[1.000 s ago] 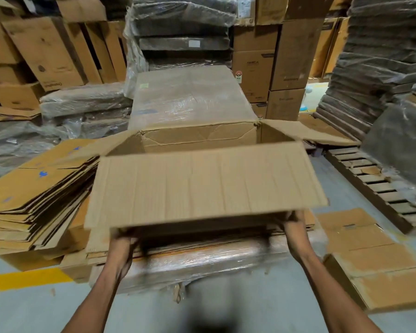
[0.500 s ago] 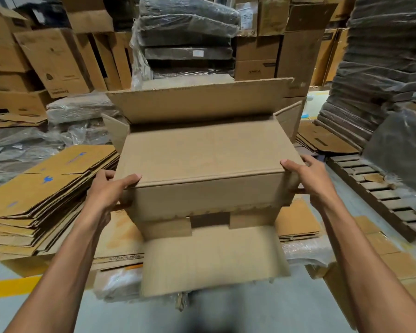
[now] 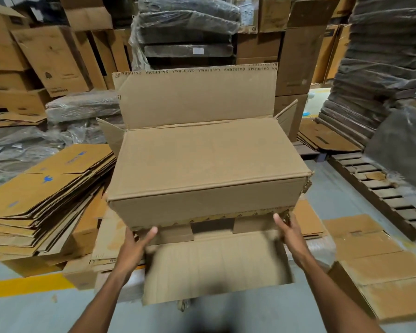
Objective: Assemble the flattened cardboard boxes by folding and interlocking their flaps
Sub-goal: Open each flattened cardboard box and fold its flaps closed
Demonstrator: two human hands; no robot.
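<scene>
Head view: your left hand (image 3: 136, 246) and right hand (image 3: 289, 233) grip the box (image 3: 207, 164) by its lower near edge, raised beside the flattened stack (image 3: 46, 200). The loose long flap (image 3: 216, 265) could snag, so the short flaps (image 3: 175, 233) never interlock. Half a second ago you held its sides.

Only clear read: "GALDERMA", repeated in a row along the top edge of the raised far flap (image 3: 195, 102) of the box (image 3: 202, 164). Printed strip (image 3: 238, 216) along the box's lower front edge: too small to read. Leaning carton (image 3: 55, 58) back left: a logo and a line of print, not legible. White label (image 3: 198, 51) on the wrapped stack behind: blurred. Flattened stack (image 3: 34, 200) at left: blue marks, unreadable.
</scene>
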